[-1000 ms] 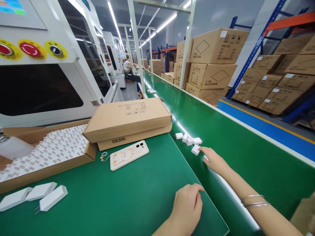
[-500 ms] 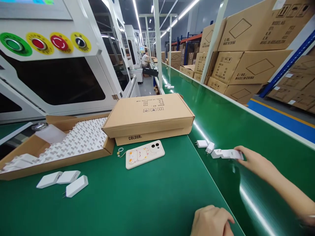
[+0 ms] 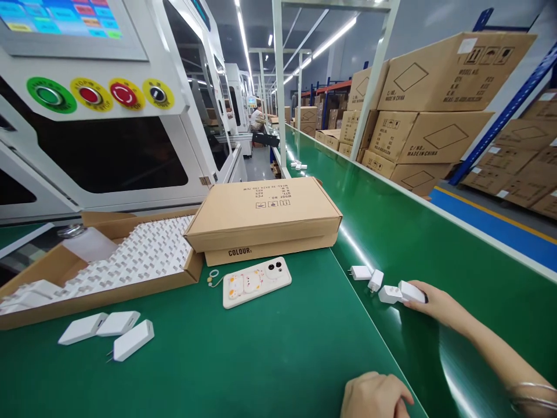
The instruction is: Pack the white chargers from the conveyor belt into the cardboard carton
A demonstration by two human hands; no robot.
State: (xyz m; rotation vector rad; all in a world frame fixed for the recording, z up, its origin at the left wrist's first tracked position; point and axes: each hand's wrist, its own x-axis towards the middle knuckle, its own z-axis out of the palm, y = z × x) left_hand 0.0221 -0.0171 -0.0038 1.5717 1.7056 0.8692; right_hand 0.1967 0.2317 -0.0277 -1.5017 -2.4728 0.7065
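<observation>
Charger shift: compared with the earlier frame, the row at the right hand [image 3: 438, 306] looks shorter and bends at its end, where the held charger [image 3: 411, 291] now angles away from its neighbour; the camera view has shifted slightly too.
Right fingers: pinching that white USB wall charger above or on the green conveyor belt [image 3: 478, 278]; whether a second one hides under the palm, I cannot tell.
Left hand: [image 3: 374, 396] curled near the table's [image 3: 270, 348] edge, nearer the wearer than the right fingers; its inside is hidden, so I cannot tell whether it holds anything.
Neighbour charger: [image 3: 389, 295] just left of the right fingertips, overlapping the held one in view; a sideways nudge could knock it askew.
Loose pair: the pronged charger [image 3: 360, 273] and the tilted charger [image 3: 375, 281] lie farther left, by the table edge; a pushed row could jam there.
Grip risk: smooth casing held near one end could twist or slip.
Phone: [image 3: 256, 283] well left of both hands' fingers; a wide sweep leftward could bump it.
</observation>
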